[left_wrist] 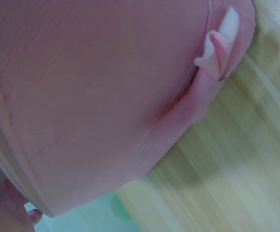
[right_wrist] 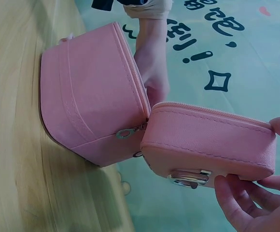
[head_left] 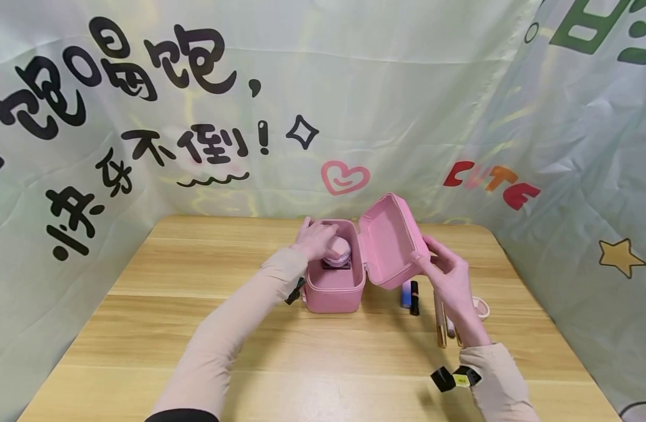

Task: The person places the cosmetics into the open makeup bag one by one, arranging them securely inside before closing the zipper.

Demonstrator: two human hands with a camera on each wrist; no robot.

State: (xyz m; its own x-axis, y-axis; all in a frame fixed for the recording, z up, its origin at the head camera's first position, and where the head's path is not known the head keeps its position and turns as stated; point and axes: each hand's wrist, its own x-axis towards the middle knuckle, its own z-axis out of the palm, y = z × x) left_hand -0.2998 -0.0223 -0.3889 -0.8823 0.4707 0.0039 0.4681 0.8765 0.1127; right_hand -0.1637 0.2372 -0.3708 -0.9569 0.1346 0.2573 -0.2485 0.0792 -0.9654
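Observation:
A pink zip-up makeup case [head_left: 333, 300] stands on the table with its lid [head_left: 390, 241] swung out to the right. My left hand [head_left: 314, 239] reaches over the rim, with thumb and fingers at a round, pale pink-topped jar [head_left: 339, 253]; its fingertips are partly hidden inside. Beneath the jar shows a dark flat item [head_left: 335, 266]. My right hand [head_left: 448, 275] holds the lid's outer end, thumb on the zipped rim and fingers under the outer face. In the right wrist view, a metal zip pull [right_wrist: 126, 133] hangs by the hinge side.
Right of the case lie a blue tube [head_left: 406, 294], a black tube [head_left: 414, 298] and a gold-ended tube [head_left: 441, 328]. A pink-and-white round item [head_left: 481, 307] is partly behind my right wrist. A printed cloth [head_left: 280, 176] hangs behind the wooden table [head_left: 323, 363].

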